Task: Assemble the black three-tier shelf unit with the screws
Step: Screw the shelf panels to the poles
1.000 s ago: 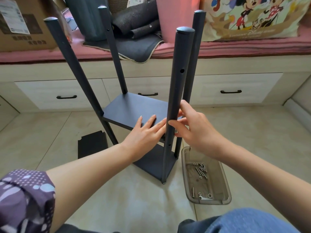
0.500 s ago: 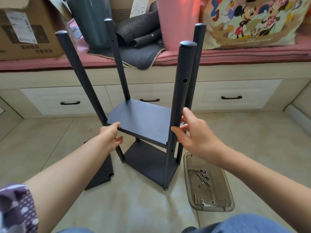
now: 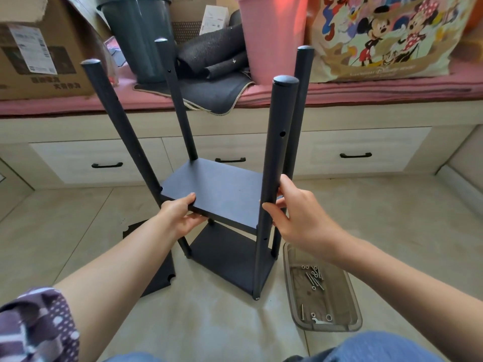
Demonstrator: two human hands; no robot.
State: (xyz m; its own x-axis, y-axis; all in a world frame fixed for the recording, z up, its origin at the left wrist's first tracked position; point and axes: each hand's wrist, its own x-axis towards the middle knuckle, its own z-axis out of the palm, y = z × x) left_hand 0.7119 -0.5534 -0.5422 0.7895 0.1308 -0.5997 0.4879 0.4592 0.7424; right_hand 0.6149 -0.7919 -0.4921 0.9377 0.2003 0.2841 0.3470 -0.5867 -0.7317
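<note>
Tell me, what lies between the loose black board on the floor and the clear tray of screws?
In the head view, the shelf unit's bottom board sits on the floor between the loose board and the tray.

Four black poles (image 3: pixel 277 163) stand upright, joined by two fitted shelf boards: one middle board (image 3: pixel 222 194) and one bottom board (image 3: pixel 230 259). One loose board (image 3: pixel 156 278) lies on the floor. One clear tray (image 3: pixel 322 288) holds a heap of screws (image 3: pixel 315 278), too small to count. Two hands are in view, left hand (image 3: pixel 180 215) and right hand (image 3: pixel 300 218). Three drawer handles (image 3: pixel 356 155) show behind
</note>
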